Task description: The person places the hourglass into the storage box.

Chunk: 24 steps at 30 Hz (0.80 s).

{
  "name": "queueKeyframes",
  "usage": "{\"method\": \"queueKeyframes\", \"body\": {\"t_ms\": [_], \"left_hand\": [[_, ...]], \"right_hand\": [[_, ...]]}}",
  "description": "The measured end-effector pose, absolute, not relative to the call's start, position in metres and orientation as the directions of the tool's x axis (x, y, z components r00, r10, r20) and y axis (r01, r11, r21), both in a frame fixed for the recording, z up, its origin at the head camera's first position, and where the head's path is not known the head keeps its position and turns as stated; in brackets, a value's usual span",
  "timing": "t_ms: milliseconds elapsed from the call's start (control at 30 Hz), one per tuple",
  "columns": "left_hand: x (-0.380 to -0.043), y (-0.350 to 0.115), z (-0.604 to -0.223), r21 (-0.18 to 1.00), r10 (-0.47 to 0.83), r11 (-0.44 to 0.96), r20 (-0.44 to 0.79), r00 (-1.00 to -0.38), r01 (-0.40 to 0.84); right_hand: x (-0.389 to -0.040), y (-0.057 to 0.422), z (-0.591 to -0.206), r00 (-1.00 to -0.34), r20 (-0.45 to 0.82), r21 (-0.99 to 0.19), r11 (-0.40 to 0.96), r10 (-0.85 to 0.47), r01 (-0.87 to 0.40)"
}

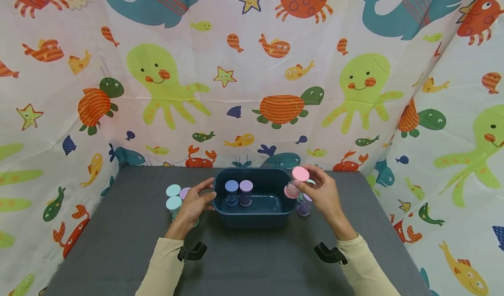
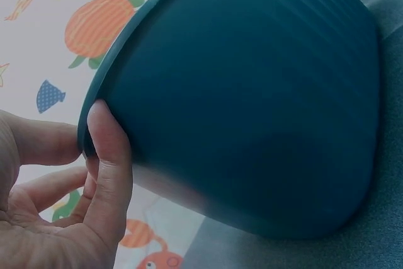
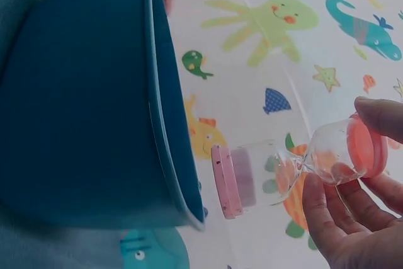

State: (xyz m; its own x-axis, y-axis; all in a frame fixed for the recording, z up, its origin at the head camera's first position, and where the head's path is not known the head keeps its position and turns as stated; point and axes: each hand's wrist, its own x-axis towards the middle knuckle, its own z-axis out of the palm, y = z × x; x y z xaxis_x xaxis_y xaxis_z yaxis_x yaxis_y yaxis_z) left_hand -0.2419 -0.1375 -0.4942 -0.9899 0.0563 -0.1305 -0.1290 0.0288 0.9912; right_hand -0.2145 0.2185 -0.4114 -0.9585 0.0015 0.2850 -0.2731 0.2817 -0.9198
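My left hand [image 1: 193, 206] grips the left rim of a dark blue plastic bin [image 1: 253, 221], with thumb and fingers on either side of the wall in the left wrist view. Inside the bin's left half stand a blue-capped sand timer [image 1: 231, 193] and a purple-capped sand timer [image 1: 246, 193]. My right hand [image 1: 324, 195] holds a pink-capped sand timer [image 3: 228, 181] by one end cap, beside the bin's right rim. This timer lies nearly level in the right wrist view, its clear waisted glass showing. The head view shows it tilted, overlapping the right rim.
Just right of the bin, partly behind my right hand, stands a purple sand timer [image 1: 304, 207] with teal-capped ones. Several teal-capped timers [image 1: 173, 203] and a purple-capped one [image 1: 184, 192] stand left of the bin, partly behind my left hand. A patterned curtain [image 1: 244, 125] borders the grey table [image 1: 252, 261].
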Motion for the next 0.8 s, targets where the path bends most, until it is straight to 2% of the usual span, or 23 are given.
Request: {"method": "queueKeyframes", "body": {"t_ms": [400, 800], "left_hand": [[-0.242, -0.139, -0.494, 0.991, 0.053, 0.037, -0.131, -0.99, -0.129], [-0.241, -0.139, -0.494, 0.991, 0.058, 0.022, -0.133, -0.989, -0.132]], "right_hand": [[-0.242, 0.189, -0.421, -0.973, 0.214, -0.929, 0.29, -0.085, -0.229], [-0.257, 0.168, -0.436, -0.985, 0.144, -0.934, 0.315, -0.092, -0.166]]}}
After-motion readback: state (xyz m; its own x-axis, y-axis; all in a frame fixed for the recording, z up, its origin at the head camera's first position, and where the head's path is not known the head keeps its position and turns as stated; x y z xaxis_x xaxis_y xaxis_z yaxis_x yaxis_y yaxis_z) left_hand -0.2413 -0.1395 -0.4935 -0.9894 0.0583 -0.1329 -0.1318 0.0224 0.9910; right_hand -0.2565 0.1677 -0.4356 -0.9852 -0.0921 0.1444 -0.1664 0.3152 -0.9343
